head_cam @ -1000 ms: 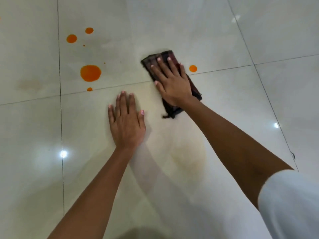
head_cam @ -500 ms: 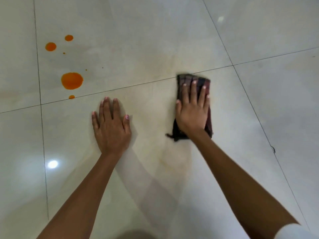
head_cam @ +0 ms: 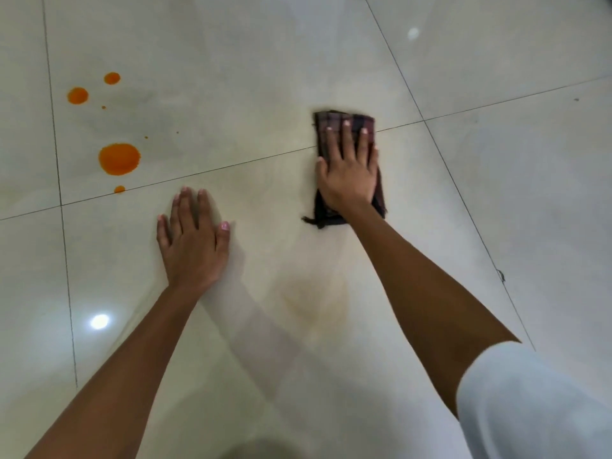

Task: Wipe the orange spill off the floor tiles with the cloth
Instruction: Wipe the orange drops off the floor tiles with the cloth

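Observation:
A dark checked cloth [head_cam: 361, 122] lies folded on the pale floor tiles [head_cam: 231, 77], across a grout line. My right hand [head_cam: 347, 170] presses flat on it with straight fingers. My left hand [head_cam: 192, 240] rests flat on the tile to the left of the cloth. Orange spill drops sit at the far left: a large drop [head_cam: 119, 159], a small one [head_cam: 119, 189] below it at the grout line, and two more [head_cam: 77, 95] further away. A faint yellowish smear [head_cam: 311, 303] marks the tile between my forearms.
Glossy tiles with dark grout lines fill the view. Light reflections [head_cam: 99, 321] shine on the floor. A white sleeve [head_cam: 530, 402] covers my right upper arm. A small dark mark [head_cam: 501, 275] sits on a grout line at the right.
My right hand slid the cloth to the right over the small orange drop, which is gone, then pushed it slightly forward. My left hand stayed planted on the tile.

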